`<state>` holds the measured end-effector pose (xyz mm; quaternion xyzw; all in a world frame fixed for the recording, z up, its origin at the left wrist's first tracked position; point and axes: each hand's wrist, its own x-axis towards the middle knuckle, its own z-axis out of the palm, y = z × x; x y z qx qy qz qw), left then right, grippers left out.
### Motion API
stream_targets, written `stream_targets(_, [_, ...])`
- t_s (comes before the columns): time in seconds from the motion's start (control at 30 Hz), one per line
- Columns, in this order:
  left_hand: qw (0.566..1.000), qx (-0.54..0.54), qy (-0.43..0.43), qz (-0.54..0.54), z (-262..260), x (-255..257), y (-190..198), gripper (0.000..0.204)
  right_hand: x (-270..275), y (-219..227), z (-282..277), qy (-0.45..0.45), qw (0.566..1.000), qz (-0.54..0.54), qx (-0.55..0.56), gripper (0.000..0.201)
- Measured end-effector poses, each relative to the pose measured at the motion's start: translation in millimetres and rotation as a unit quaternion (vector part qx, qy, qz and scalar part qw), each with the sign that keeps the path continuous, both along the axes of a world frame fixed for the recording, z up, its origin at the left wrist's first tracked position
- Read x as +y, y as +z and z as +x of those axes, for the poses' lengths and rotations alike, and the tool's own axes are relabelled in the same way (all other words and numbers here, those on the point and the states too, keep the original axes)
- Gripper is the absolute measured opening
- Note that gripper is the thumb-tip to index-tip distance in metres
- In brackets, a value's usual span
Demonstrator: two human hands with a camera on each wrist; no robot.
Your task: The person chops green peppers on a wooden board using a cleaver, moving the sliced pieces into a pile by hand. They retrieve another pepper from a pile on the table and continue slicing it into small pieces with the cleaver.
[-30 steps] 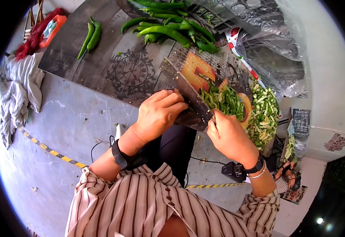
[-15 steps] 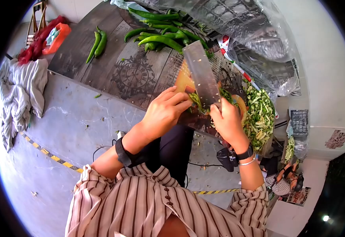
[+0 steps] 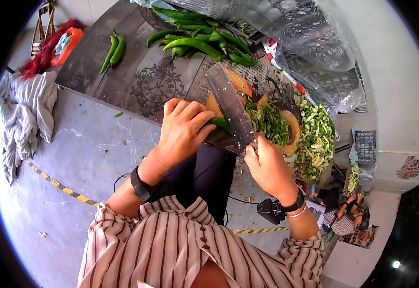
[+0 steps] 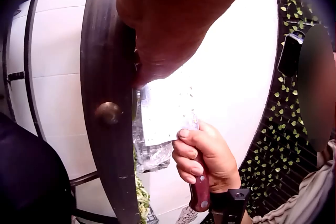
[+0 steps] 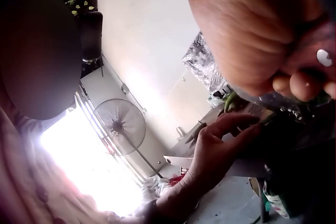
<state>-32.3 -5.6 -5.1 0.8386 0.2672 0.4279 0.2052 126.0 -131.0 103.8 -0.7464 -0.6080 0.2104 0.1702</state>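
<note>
My right hand [image 3: 271,165] grips a cleaver [image 3: 231,104]; the dark red handle [image 4: 200,195] shows in the left wrist view. Its broad blade, flecked with green bits, stands tilted beside my left hand [image 3: 183,127]. Under the curled left fingers I hold a green pepper [image 3: 220,125] at the table's near edge, one end close to the blade. Right of the blade lie cut pepper strips [image 3: 269,121] on an orange-patterned surface [image 3: 238,80]. A larger heap of chopped pepper [image 3: 315,139] lies further right.
Whole green peppers [image 3: 197,44] lie piled at the table's back, and two more peppers [image 3: 116,50] lie apart at the left. Clear plastic wrapping [image 3: 310,43] covers things at the back right. A grey cloth [image 3: 32,108] hangs at far left. Another person [image 3: 348,216] sits at the lower right.
The cleaver, low beside the left hand a second ago, swung upright and rightward, then came back to tilt left. The left hand shifted slightly left, and a green pepper now shows under its fingers.
</note>
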Motion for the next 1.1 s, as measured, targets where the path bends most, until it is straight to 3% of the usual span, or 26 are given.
stream_targets(0.67, [1.000, -0.026, -0.013, -0.009, 5, 3, -5, 0.016, 22, 7, 5, 0.008, 0.994, -0.111, -0.019, 0.014])
stream_targets(0.9, [0.999, -0.031, -0.007, -0.005, 5, 2, -5, 0.015, 39, -12, 8, 0.010, 0.997, -0.068, -0.029, 0.016])
stream_targets(0.97, [1.000, -0.030, -0.003, -0.005, 5, 1, -6, 0.015, 36, -18, 14, -0.009, 1.000, 0.012, 0.017, 0.015])
stream_targets(1.1, [0.999, -0.051, 0.006, 0.007, 4, 2, -8, 0.014, 26, -3, 16, -0.035, 0.999, 0.014, -0.016, 0.012])
